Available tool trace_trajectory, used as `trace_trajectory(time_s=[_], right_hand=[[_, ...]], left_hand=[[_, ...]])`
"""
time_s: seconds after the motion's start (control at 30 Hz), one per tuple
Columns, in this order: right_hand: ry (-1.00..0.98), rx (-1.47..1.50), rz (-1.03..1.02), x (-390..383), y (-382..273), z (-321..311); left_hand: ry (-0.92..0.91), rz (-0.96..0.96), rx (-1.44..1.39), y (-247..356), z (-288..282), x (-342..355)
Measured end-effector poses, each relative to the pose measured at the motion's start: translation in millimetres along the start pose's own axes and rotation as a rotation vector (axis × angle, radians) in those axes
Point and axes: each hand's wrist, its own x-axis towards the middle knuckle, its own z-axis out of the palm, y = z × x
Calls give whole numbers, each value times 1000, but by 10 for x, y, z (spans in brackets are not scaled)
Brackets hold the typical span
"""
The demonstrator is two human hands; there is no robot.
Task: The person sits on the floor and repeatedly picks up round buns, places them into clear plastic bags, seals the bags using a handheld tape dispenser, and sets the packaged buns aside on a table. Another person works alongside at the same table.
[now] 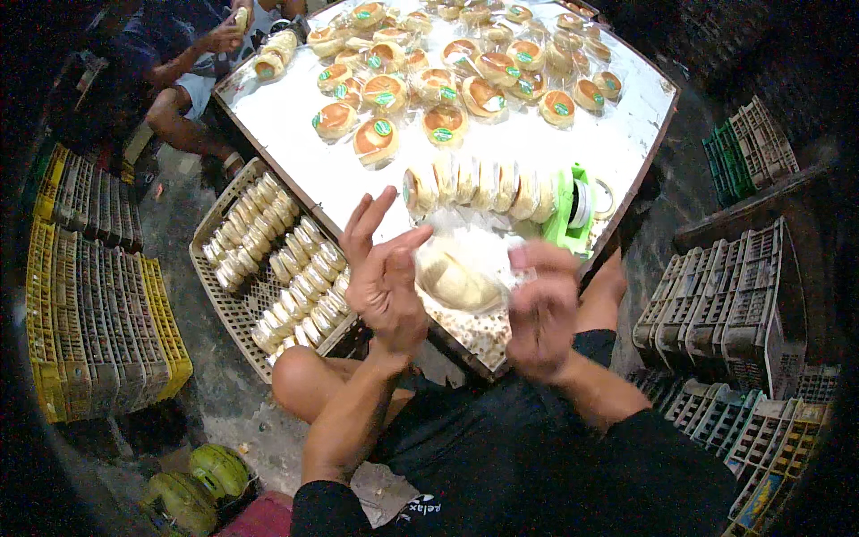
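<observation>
Between my hands, over the near end of the table, sits a pale round bun (463,279) in a clear plastic bag. My left hand (386,282) is on the bag's left side with its fingers apart, one fingertip at the plastic. On the other side my right hand (544,313) is smeared by motion, so its grip does not show. Just beyond the bun stands a row of bagged buns (479,183) on edge. At the row's right end is a green tape dispenser (564,215) with a tape roll in it.
Many bagged, brown-topped buns with green labels (443,121) cover the table's far part (286,116). A crate of wrapped buns (253,336) lies at the left. Stacked crates (98,295) (716,295) flank both sides. Another person's hand (224,38) holds something pale at the far left.
</observation>
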Motion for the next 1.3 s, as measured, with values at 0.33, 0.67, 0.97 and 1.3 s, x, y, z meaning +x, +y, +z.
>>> trace_trajectory(time_s=[0.33,0.67,0.97,1.3], right_hand=[[92,486,496,60,138,103],[-72,489,568,216,-56,215],[-39,564,611,253,-39,295],[-368,35,656,-72,44,298]], left_hand=[[38,-259,-285,-19,33,-76],[24,-324,-109,-80,-100,-21],[-64,-64,101,122,91,-159],[-98,-373,-110,8,6,-31]])
